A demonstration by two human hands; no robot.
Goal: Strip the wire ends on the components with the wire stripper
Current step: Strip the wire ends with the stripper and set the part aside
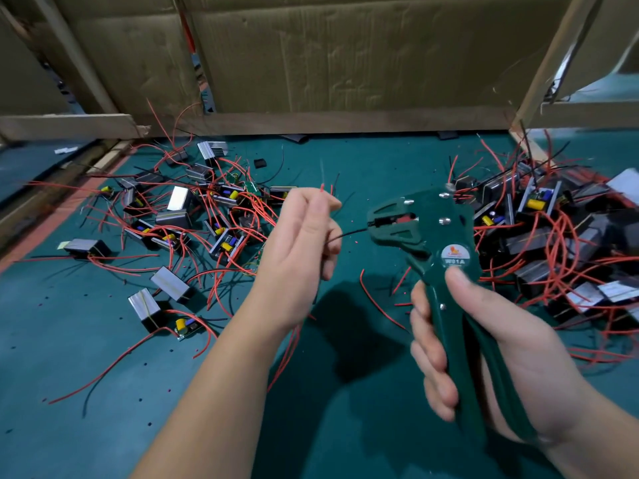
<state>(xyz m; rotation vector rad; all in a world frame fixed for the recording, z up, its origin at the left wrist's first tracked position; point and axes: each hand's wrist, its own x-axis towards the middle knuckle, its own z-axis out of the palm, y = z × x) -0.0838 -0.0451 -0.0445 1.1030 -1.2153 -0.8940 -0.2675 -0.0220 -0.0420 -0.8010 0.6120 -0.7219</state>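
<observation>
1. The right hand (484,344) is wrapped around the handles of the green stripper (425,233), thumb up near its round label, holding the tool above the worktop (86,392).
2. The left hand (301,257), just left of the stripper, pinches a black wire (345,234) whose end reaches into the tool's head. The same hand also holds a red wire (322,188) that sticks up above its fingers.
3. Whether the tool has bitten the insulation yet cannot be told; the black wire's tip is hidden inside the head.
4. The component these wires belong to is not visible; it seems to hang behind the left hand.
5. Left of the stripper lies a loose scatter of components (221,236) with red and black leads; right of it sits a denser pile (539,236).
6. Which heap is finished and which is waiting cannot be read from here, as the wire ends are too small.
7. Small red flecks on the worktop below the stripper suggest some stripping is done.
8. Judging by the two heaps, the job is mid-run, with many components likely left.
</observation>
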